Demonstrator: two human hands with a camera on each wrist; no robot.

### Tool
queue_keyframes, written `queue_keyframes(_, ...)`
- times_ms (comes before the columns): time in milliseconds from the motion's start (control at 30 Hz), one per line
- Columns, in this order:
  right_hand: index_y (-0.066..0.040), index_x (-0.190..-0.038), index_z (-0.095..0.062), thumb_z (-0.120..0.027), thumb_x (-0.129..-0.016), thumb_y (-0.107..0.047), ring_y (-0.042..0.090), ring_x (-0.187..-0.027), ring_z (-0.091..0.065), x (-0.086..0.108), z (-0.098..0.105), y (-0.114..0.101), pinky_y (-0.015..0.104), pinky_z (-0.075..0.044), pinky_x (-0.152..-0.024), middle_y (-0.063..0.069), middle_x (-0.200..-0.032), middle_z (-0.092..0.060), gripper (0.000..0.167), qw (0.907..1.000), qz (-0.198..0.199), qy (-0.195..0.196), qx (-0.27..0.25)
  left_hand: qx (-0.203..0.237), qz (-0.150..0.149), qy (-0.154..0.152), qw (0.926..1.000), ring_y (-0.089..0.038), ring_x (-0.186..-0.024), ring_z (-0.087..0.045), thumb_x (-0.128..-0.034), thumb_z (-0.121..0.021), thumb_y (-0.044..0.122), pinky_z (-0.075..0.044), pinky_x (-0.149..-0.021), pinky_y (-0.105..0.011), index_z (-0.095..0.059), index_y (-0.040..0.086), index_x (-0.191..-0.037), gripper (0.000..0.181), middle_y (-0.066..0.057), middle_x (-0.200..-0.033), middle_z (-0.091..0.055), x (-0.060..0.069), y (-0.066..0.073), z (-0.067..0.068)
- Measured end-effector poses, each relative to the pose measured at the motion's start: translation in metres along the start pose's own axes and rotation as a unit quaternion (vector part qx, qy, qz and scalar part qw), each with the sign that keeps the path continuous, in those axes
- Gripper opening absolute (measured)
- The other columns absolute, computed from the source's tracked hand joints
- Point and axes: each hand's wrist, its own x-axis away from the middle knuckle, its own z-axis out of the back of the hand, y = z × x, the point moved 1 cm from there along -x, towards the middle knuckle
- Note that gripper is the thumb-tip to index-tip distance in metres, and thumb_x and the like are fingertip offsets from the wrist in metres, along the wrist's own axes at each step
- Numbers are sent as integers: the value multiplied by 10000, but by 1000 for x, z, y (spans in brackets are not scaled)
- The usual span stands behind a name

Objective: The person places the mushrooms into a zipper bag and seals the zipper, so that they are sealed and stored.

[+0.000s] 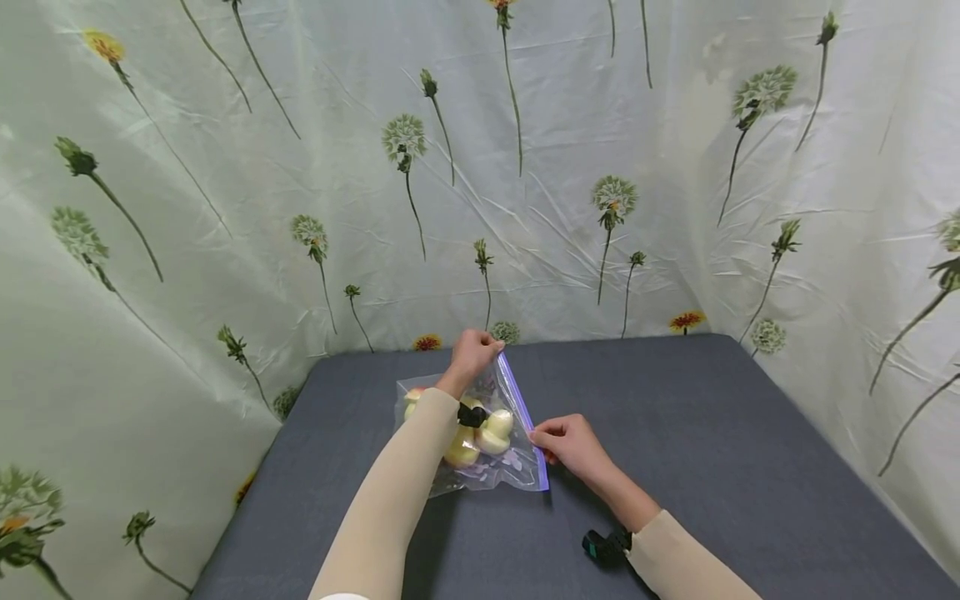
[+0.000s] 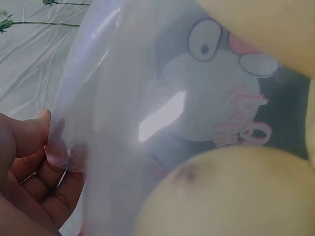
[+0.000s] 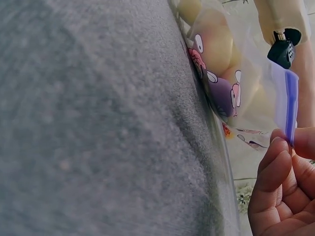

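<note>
A clear zip-top bag (image 1: pixel 487 477) with a purple zip strip lies on the dark table, holding several pale yellow fruits (image 1: pixel 493 433) with a reddish blush. My left hand (image 1: pixel 472 357) pinches the far end of the bag's zip edge. In the left wrist view, thumb and fingers of the left hand (image 2: pixel 32 179) grip the bag's corner, and a round fruit (image 2: pixel 231 196) shows close through the plastic. Lower along the strip, my right hand (image 1: pixel 576 447) pinches the zip edge. The right wrist view shows the purple strip (image 3: pixel 291 98) between the right thumb and forefinger.
A dark grey cloth covers the table (image 1: pixel 660 417). Behind it and at both sides hangs a pale curtain (image 1: pixel 555 142) printed with dandelions. Black wrist cameras (image 1: pixel 606 547) are strapped to both arms; the left forearm crosses over part of the bag.
</note>
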Motion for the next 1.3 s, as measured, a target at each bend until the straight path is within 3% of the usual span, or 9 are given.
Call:
queue_keyframes(433,-43,-881,-769,-732,-936,-177,162,-598,-554,8,2,2,340,-512,-557,48,-692,-629,150,9997,97,-180,-93,80,-32,115,9999,-165,-604,-424,-970,-702,234,-376,-586,-330,-712,84,-708,303,-21,-692,-596,-1,1,3)
queue_keyframes(733,-44,-893,-769,-740,-933,-203,166,-608,-551,14,3,4,319,-497,-548,104,-715,-642,166,9997,55,-230,-6,13,5,131,9999,-161,-600,-433,-971,-701,253,-390,-590,-328,-695,80,-716,308,-13,-662,-567,-3,0,3)
queue_keyframes(1000,-40,-889,-768,-742,-930,-191,150,-587,-538,19,4,5,320,-486,-531,54,-678,-622,159,9996,112,-248,0,81,90,28,9999,-176,-630,-460,-967,-707,248,-405,-591,-333,-717,72,-744,284,-49,-730,-619,-3,4,7)
queue_keyframes(1300,-54,-865,-772,-737,-932,-179,147,-563,-541,27,5,1,336,-504,-526,50,-652,-623,145,9995,181,-255,110,92,144,110,9998,-177,-631,-464,-972,-702,248,-405,-584,-336,-720,82,-737,288,-49,-770,-656,-7,6,8)
